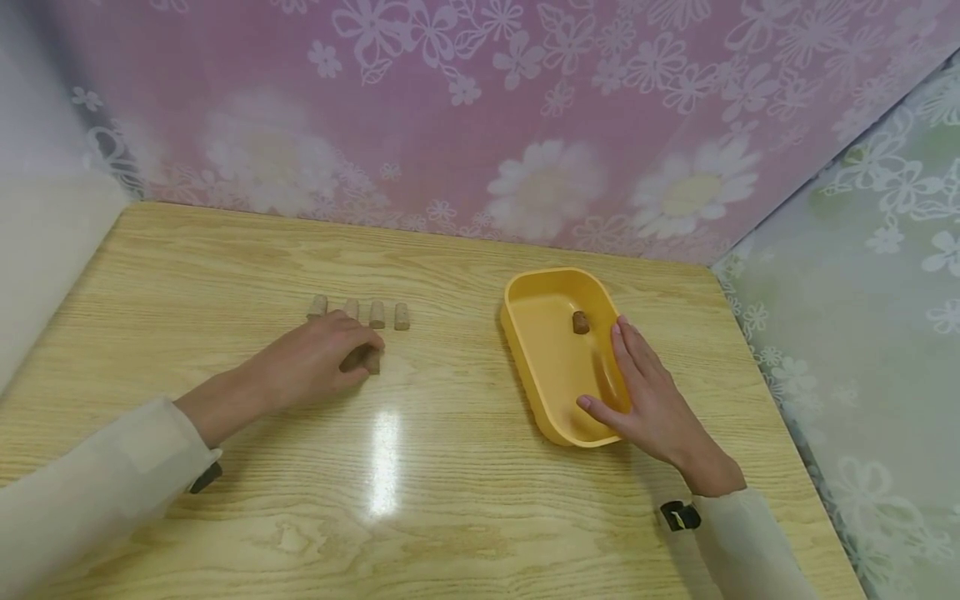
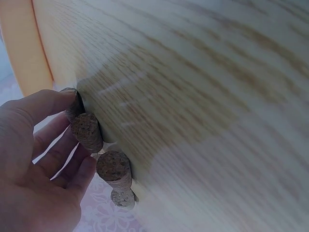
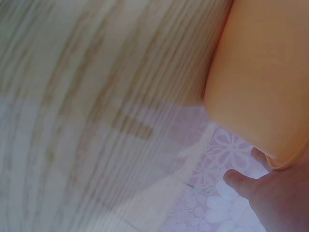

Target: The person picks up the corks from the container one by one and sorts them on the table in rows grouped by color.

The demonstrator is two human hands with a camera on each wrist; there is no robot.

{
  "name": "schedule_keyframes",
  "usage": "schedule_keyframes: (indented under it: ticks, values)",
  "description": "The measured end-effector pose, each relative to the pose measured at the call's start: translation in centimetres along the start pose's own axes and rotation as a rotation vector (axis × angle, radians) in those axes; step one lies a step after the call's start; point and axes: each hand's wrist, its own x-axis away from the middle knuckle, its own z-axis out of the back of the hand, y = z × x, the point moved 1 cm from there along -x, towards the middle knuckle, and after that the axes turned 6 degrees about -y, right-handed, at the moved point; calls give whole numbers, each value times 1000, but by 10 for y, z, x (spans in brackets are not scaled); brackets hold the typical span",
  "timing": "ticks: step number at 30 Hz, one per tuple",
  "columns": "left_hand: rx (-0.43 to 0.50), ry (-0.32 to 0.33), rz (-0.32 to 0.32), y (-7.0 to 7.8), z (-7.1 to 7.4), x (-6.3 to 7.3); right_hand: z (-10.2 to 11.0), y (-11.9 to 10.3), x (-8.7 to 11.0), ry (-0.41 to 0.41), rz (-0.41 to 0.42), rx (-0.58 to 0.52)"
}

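Observation:
My left hand pinches a cork stopper between thumb and fingertips, low over the table. In the left wrist view, the thumb lies against the end of that cork, and other corks stand close by. Behind the hand runs a row of several pale corks, partly hidden by the knuckles. Over at the right, my right hand rests on the rim of a yellow plastic box, fingers straight and thumb spread over the inside. A darker brown cork lies in the box.
The wood-grain table carries the box and corks. A pink floral backdrop rises along its far edge. White panels border the left, and a pale floral sheet borders the right.

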Motion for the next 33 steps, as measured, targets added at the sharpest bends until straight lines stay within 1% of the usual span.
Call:
schedule_keyframes:
  ticks: [6, 12, 25, 29, 33]
  values:
    - [4, 8, -10, 0, -1, 1, -1, 0, 0, 0, 0, -1]
    - [8, 14, -6, 0, -2, 2, -1, 0, 0, 1, 0, -1]
    - [24, 12, -7, 1, -4, 0, -2, -1, 0, 12, 3, 5]
    - [19, 9, 13, 2, -3, -2, -3, 0, -1, 17, 5, 10]
    - [17, 7, 30, 6, 0, -8, -3, 2, -1, 19, 8, 16]
